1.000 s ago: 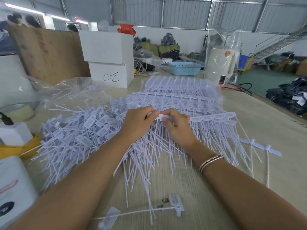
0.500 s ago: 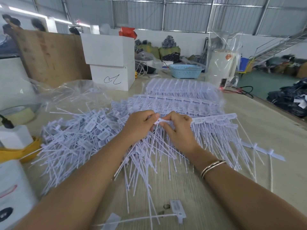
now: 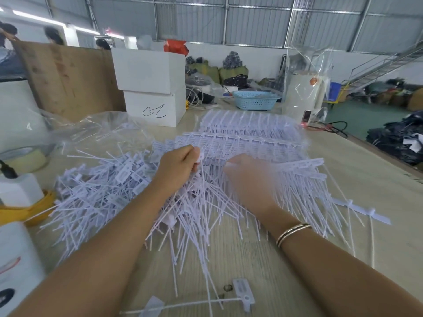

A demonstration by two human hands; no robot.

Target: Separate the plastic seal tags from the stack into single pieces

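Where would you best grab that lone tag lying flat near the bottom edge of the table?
Probably by the flat head of the lone tag, pinched from above across its two long edges. The head is the widest, stiffest part and lies flat on the table, while the thin tail running left looks too slim to catch easily. Both hands are busy farther back.

Legible markings: none as words or numbers.
Lower white box at table's far edge bears a handwritten black scrawl, not decipherable; print on loose seal tag too small to read.
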